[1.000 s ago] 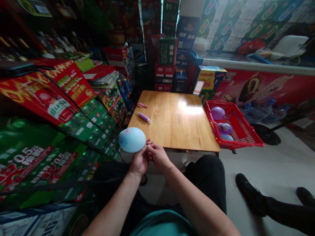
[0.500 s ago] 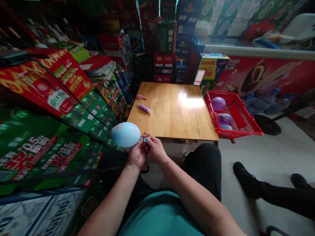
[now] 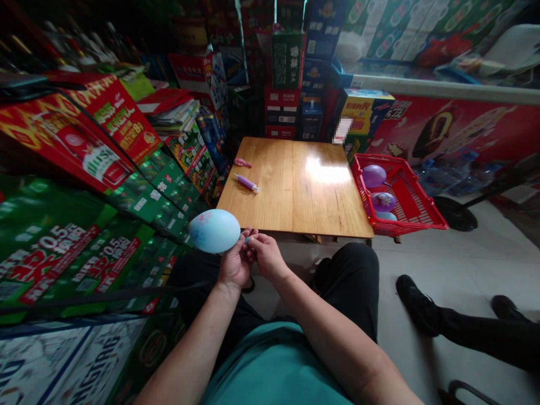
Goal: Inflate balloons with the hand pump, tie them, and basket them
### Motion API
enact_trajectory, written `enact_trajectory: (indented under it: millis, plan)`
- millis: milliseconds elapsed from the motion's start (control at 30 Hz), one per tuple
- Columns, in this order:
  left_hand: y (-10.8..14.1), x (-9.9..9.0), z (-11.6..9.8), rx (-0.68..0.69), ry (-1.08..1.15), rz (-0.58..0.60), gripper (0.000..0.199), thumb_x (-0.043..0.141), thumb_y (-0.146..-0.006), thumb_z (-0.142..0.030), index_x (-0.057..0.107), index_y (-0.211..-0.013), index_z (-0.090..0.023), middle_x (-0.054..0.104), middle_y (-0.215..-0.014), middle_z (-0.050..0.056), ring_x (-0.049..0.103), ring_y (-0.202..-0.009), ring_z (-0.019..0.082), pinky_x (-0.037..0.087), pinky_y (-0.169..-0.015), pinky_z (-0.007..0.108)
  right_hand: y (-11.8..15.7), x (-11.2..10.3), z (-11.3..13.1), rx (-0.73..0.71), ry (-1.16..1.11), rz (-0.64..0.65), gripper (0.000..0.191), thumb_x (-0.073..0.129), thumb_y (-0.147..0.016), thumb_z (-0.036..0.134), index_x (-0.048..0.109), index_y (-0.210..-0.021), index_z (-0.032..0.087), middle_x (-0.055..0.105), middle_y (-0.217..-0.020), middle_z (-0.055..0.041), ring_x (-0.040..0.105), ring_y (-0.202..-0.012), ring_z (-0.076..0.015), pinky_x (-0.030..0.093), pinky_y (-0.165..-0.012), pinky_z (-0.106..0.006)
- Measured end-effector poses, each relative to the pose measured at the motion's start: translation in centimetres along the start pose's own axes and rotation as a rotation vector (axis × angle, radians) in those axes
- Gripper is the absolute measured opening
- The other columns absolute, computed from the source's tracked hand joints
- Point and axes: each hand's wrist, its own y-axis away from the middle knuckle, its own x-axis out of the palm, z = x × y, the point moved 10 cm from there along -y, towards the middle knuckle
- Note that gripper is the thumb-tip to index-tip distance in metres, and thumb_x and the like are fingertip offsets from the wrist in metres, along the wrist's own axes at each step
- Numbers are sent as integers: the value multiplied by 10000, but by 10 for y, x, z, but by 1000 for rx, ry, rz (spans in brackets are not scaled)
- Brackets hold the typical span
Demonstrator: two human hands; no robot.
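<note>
A light blue balloon (image 3: 215, 230) with pinkish-red and darker blue print is blown up and points to the left, just in front of the table's near left corner. My left hand (image 3: 236, 261) is closed around its neck. My right hand (image 3: 266, 253) pinches the balloon's blue mouth end, fingertips touching those of the left hand. The exact finger grip is partly hidden. On the wooden table (image 3: 291, 191) lie a purple hand pump (image 3: 246, 183) and a limp pink balloon (image 3: 243, 163), both beyond my hands.
A red basket (image 3: 415, 194) at the table's right holds a purple balloon (image 3: 374, 176), a printed purple one (image 3: 383, 201) and a light blue one (image 3: 386, 216). Stacked green cartons (image 3: 54, 242) crowd my left. Another person's shoe (image 3: 417, 304) rests on the floor at right.
Both hands stay together at the balloon's neck, with only small finger movement; the blue mouth end shows less between the fingertips. The whole view has shifted slightly.
</note>
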Motion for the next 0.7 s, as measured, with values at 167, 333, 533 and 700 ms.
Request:
enact_trajectory:
  millis: [167,333,533,700]
  plan:
    - [10,-3,8,-16,53,-32,229,733,-828,-208,726,-1052,-166,730,-1114,68,683,-1011,149,542,-835,217,-1,-8,20,-129,464,-95,166,591,-844,302,590,-719,192,590,-612,16,514,-545,-119,398,-532,-227]
    - [43,-4,20,-187,-303,44,296,740,-846,-384,709,-1051,-172,726,-859,45,659,-666,123,472,-546,202,-2,-8,54,-277,956,-117,163,551,-895,240,618,-756,186,658,-707,-27,574,-655,-145,398,-627,-249]
    - [75,23,-64,440,-1029,56,262,625,-927,-386,717,-1059,-179,750,-964,87,715,-827,213,566,-727,316,2,9,63,-326,1164,88,192,540,-911,194,584,-726,167,652,-709,-42,544,-641,-133,359,-620,-251]
    - [81,52,-82,908,-1430,208,377,549,-968,-279,607,-1337,-225,635,-1358,98,563,-1293,277,394,-1140,497,9,37,56,-317,1032,299,188,541,-924,228,566,-747,171,616,-715,-3,513,-654,-120,358,-612,-233]
